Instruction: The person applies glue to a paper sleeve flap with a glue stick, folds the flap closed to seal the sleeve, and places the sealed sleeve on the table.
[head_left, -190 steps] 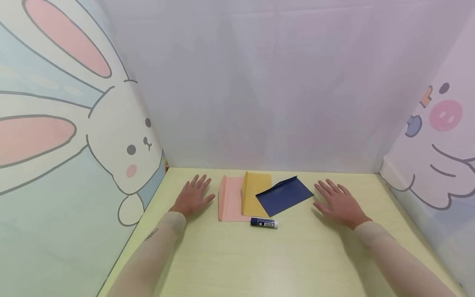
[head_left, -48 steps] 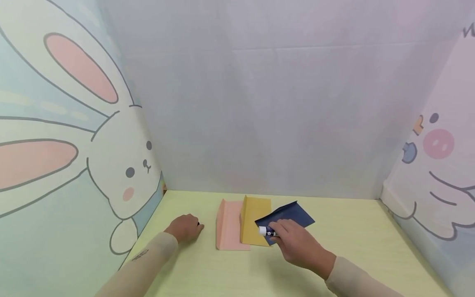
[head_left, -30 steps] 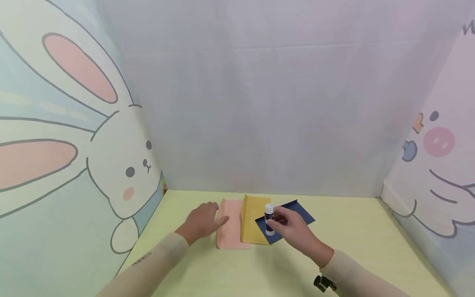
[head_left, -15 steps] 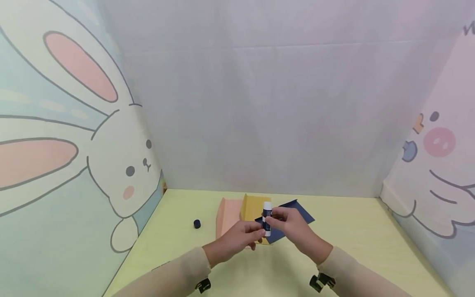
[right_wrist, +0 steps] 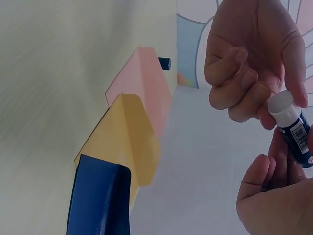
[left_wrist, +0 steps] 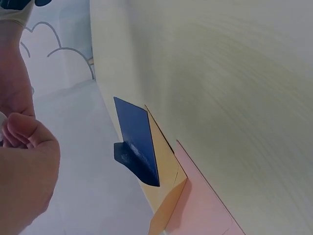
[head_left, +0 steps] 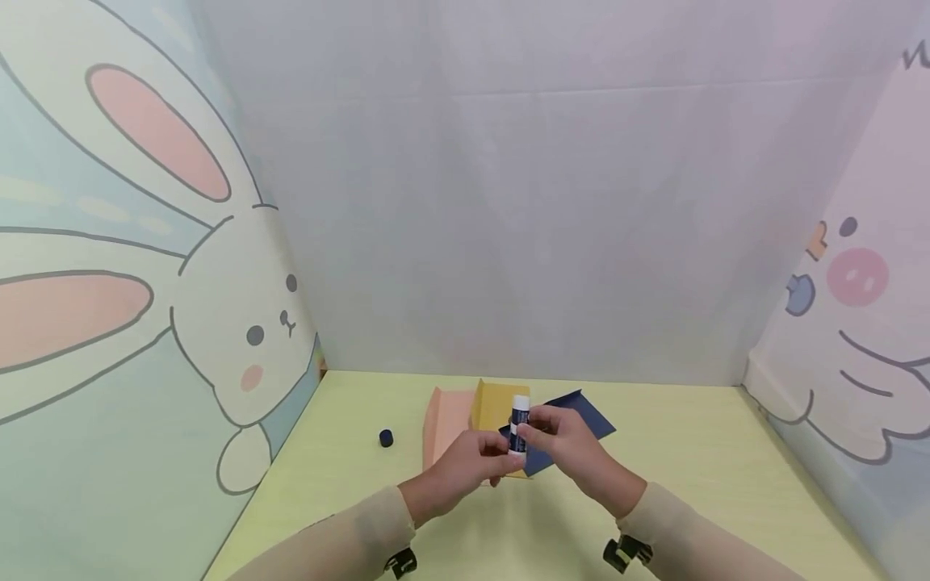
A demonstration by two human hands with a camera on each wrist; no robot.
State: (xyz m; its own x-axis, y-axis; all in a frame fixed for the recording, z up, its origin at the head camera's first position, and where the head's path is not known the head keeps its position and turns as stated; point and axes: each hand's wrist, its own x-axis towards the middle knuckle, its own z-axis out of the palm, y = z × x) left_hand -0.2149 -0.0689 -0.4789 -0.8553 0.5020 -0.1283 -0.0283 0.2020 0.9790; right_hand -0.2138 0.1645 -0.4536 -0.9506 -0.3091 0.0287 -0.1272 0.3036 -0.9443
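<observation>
Both hands meet over the envelopes, holding an uncapped glue stick (head_left: 519, 426) upright with its white end up. My right hand (head_left: 581, 460) grips the dark blue barrel, while my left hand (head_left: 458, 474) pinches the white base (right_wrist: 282, 108) between thumb and fingers. Most of the stick is out of the left wrist view. Beneath and behind the hands lie a navy envelope (head_left: 584, 413), a yellow envelope (head_left: 503, 397) and a pink envelope (head_left: 445, 428), overlapping, with flaps raised. The dark blue cap (head_left: 386, 438) stands on the table to their left.
The pale yellow table (head_left: 654, 516) runs back to a grey cloth wall (head_left: 508, 242). Side panels with a printed rabbit (head_left: 240, 307) and a pig-nosed figure (head_left: 857, 278) border it left and right.
The right hand has lifted the glue stick from the table and turned it upright. The left hand has set the cap down at left, then come across to the stick's base.
</observation>
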